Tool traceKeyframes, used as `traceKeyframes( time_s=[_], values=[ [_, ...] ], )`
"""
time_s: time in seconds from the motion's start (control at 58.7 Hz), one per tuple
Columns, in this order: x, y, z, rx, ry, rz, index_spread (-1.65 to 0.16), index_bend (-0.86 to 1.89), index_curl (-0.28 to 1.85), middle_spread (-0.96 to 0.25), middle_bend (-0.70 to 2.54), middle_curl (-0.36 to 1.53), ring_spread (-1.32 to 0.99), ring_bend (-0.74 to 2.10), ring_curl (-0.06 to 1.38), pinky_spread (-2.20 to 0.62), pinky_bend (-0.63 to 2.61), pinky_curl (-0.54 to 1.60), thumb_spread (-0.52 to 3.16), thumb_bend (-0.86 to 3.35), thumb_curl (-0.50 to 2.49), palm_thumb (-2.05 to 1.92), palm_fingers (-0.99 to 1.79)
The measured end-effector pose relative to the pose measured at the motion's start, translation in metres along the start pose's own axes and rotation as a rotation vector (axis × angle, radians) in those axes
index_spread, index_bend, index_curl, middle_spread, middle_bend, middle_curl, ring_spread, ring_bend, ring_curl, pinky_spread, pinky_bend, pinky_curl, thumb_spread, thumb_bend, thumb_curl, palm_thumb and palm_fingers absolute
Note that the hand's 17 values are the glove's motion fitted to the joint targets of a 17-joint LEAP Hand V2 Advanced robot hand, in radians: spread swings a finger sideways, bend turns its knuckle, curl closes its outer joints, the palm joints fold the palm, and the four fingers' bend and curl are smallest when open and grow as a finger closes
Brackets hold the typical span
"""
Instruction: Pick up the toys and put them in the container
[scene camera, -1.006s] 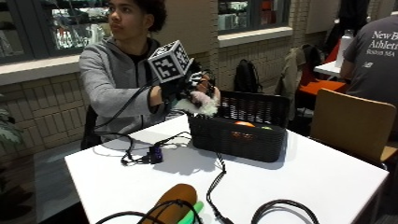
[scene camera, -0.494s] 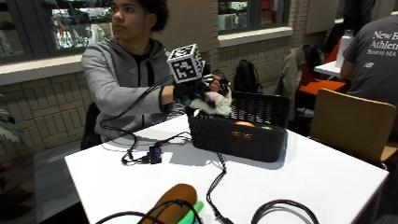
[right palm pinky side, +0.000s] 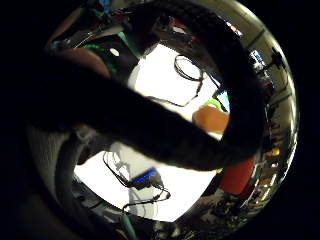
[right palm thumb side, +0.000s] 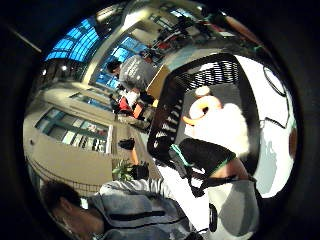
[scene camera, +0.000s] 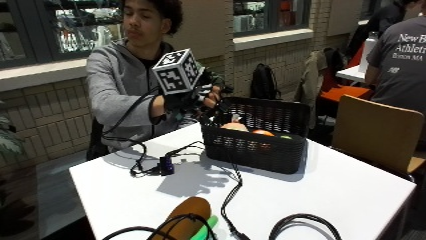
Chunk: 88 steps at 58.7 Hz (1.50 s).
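The gloved right hand hovers at the near rim of the black mesh container on the white desk; in the outside view it holds nothing, and how far its fingers are spread cannot be told from these views. In the thumb-side palm view a white plush toy lies inside the container beside an orange ring-shaped toy. Judged by its fuzzy outline, the plush should be light, soft and compressible, unlikely to slip or break, and could be taken anywhere on its body. A brown-and-green toy lies at the desk's front edge, well apart from the container; it looks rigid and would best be grasped across its middle. Compared with half a second earlier, the white plush is no longer in the hand and appears to have gone into the container.
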<state>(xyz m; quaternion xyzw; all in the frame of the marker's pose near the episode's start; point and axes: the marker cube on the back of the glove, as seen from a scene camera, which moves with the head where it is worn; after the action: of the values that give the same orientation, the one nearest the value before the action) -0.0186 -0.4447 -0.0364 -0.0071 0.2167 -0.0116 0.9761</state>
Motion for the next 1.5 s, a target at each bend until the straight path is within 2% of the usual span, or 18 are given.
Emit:
traceKeyframes(
  time_s=[0.29, 0.443, 0.545, 0.665, 0.716, 0.801, 0.869, 0.92, 0.972, 1.023, 1.091, 1.244, 1.398, 1.5],
  values=[
    [0.168, 0.014, -0.034, -0.077, 0.204, 0.314, -0.30, 0.16, 0.34, 0.01, 0.43, 0.59, -0.13, 0.43, 0.49, 0.07, 1.00, 0.36, 1.27, -0.01, 0.39, 0.16, 0.01],
    [0.236, 0.015, -0.012, -0.232, 0.316, 0.403, -0.30, 0.15, 0.33, 0.02, 0.40, 0.57, -0.12, 0.44, 0.48, 0.08, 1.01, 0.36, 1.27, -0.01, 0.37, 0.18, -0.02],
    [0.280, 0.009, 0.011, -0.427, 0.411, 0.366, -0.28, 0.07, 0.29, 0.03, 0.32, 0.53, -0.11, 0.40, 0.47, 0.08, 1.04, 0.36, 1.25, -0.02, 0.36, 0.18, -0.18],
    [0.316, 0.002, 0.026, -0.566, 0.605, 0.318, -0.26, 0.00, 0.21, 0.05, 0.22, 0.49, -0.08, 0.32, 0.45, 0.08, 1.02, 0.36, 1.22, -0.01, 0.36, 0.20, -0.31],
    [0.323, 0.000, 0.036, -0.546, 0.585, 0.307, -0.26, 0.00, 0.19, 0.05, 0.18, 0.47, -0.08, 0.28, 0.43, 0.08, 1.02, 0.36, 1.21, -0.01, 0.36, 0.20, -0.33],
    [0.327, -0.001, 0.050, -0.415, 0.489, 0.296, -0.26, 0.03, 0.16, 0.06, 0.16, 0.45, -0.06, 0.23, 0.42, 0.08, 0.95, 0.34, 1.21, -0.01, 0.36, 0.22, -0.32],
    [0.326, -0.002, 0.057, -0.343, 0.490, 0.279, -0.27, 0.07, 0.15, 0.04, 0.37, 0.50, -0.07, 0.23, 0.41, 0.08, 0.77, 0.30, 1.24, 0.02, 0.37, 0.29, -0.12],
    [0.322, -0.002, 0.060, -0.293, 0.504, 0.256, -0.28, 0.04, 0.13, 0.01, 0.56, 0.56, -0.10, 0.40, 0.45, 0.08, 0.64, 0.26, 1.28, 0.05, 0.37, 0.34, 0.03],
    [0.316, -0.001, 0.061, -0.239, 0.506, 0.241, -0.28, -0.01, 0.08, -0.02, 0.74, 0.62, -0.16, 0.80, 0.53, 0.08, 0.59, 0.23, 1.36, 0.07, 0.38, 0.37, 0.40],
    [0.309, 0.002, 0.061, -0.201, 0.490, 0.237, -0.28, 0.03, 0.06, -0.04, 0.79, 0.66, -0.20, 1.02, 0.57, 0.04, 0.67, 0.23, 1.41, 0.10, 0.39, 0.42, 0.58],
    [0.300, 0.004, 0.058, -0.188, 0.488, 0.224, -0.28, 0.08, 0.07, -0.07, 0.83, 0.72, -0.23, 1.21, 0.67, -0.06, 0.79, 0.29, 1.45, 0.13, 0.41, 0.47, 0.61],
    [0.257, -0.010, 0.027, -0.109, 0.489, 0.161, -0.28, 0.16, 0.10, -0.12, 0.89, 0.82, -0.28, 1.35, 0.76, -0.19, 0.93, 0.37, 1.48, 0.20, 0.46, 0.60, 0.54],
    [0.127, -0.035, -0.007, 0.071, 0.471, -0.138, -0.28, 0.18, 0.14, -0.15, 0.92, 0.89, -0.30, 1.39, 0.77, -0.23, 0.99, 0.40, 1.48, 0.19, 0.49, 0.62, 0.49],
    [0.048, -0.061, -0.018, 0.112, 0.483, -0.344, -0.28, 0.20, 0.18, -0.17, 0.92, 0.93, -0.31, 1.40, 0.77, -0.24, 1.01, 0.41, 1.46, 0.19, 0.50, 0.63, 0.47]
  ],
)
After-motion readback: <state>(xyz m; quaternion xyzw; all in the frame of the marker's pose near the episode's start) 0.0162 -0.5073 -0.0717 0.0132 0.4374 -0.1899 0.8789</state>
